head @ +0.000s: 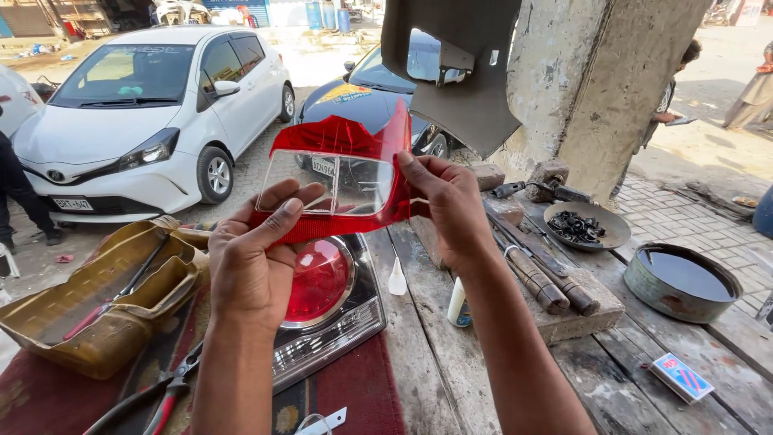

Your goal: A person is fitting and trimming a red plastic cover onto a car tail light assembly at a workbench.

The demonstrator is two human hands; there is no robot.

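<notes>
Head view: left hand (pixel 256 258) and right hand (pixel 447 205) both grip a red-and-clear tail-light lens (pixel 342 179), raised above the wooden workbench (pixel 451 379); tail-light housing (pixel 330 310) lies just below on red cloth (pixel 354 395); pliers (pixel 153 399) near left forearm.

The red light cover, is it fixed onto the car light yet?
Not yet. Already off: the red and clear lens cover is free of the lamp housing lying on the bench. In hand: left hand and right hand hold it up. Left: it isn't on the housing; pliers lie nearby.
</notes>
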